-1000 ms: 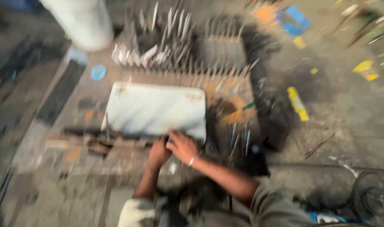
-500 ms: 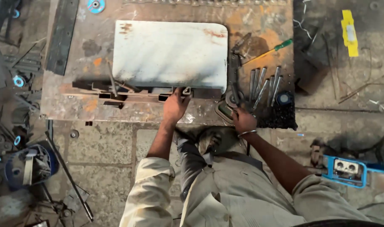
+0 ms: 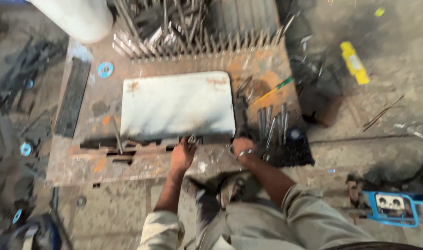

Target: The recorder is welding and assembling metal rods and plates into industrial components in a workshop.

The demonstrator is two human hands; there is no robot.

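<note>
A white metal sheet (image 3: 176, 104) with rust marks lies flat on a rusty steel bench (image 3: 82, 162). My left hand (image 3: 183, 155) rests at the sheet's near edge, fingers closed around a small metal piece (image 3: 191, 139). My right hand (image 3: 243, 146), with a bangle on the wrist, sits at the sheet's near right corner. It lies just below a dark upright tool (image 3: 240, 111) and beside several grey metal rods (image 3: 271, 122). Blur hides whether it grips anything.
A rack of metal spikes (image 3: 183, 32) lines the bench's far side, with a white cylinder (image 3: 75, 16) at the far left. A dark flat bar (image 3: 72, 97) and blue disc (image 3: 105, 69) lie on the left. A yellow block (image 3: 355, 62) and blue machine (image 3: 394, 206) sit on the floor.
The view has swung up from my lap to the bench. My left hand stays at the sheet's near edge. My right hand has drawn closer to the sheet's corner.
</note>
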